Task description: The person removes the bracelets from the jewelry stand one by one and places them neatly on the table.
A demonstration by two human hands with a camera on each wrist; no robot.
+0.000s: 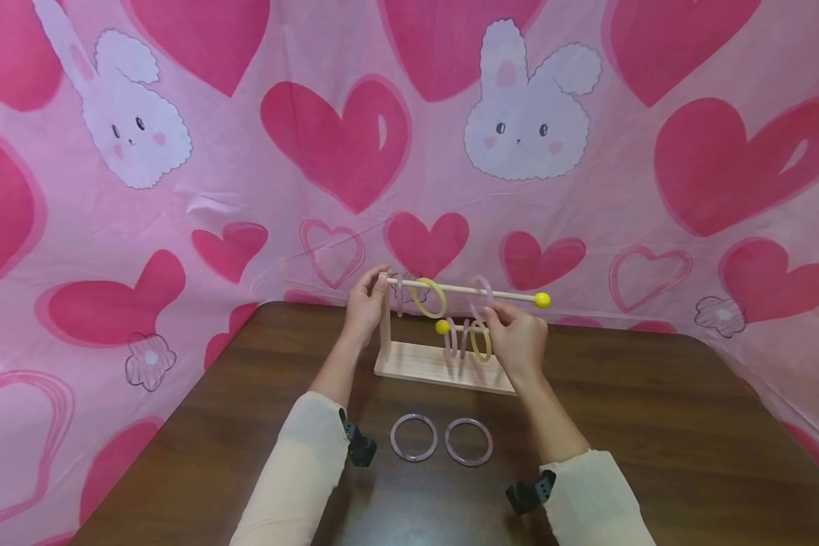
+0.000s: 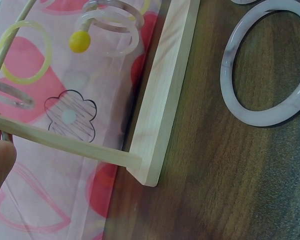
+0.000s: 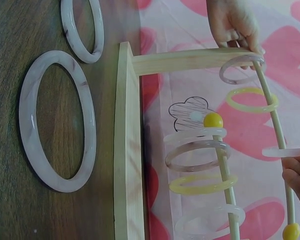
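A wooden bangle stand [image 1: 416, 364] has an upper and a lower rod with yellow ball ends. My left hand [image 1: 365, 309] grips the top of its upright post, by the upper rod. On that rod, my right hand [image 1: 521, 343] pinches a pale, translucent bangle [image 3: 277, 152] between thumb and fingers. A yellow bangle [image 3: 251, 109] and a purplish-grey bangle [image 3: 240, 81] hang nearer the post. Several more hang from the lower rod, among them a yellow bangle [image 3: 202, 190]. The left wrist view catches only part of my left hand.
Two pale purple bangles lie flat side by side on the dark wooden table [image 1: 655, 425] in front of the stand, a left bangle [image 1: 393, 440] and a right bangle [image 1: 448, 442]. Behind the table hangs a pink cloth [image 1: 423, 182] with hearts and rabbits.
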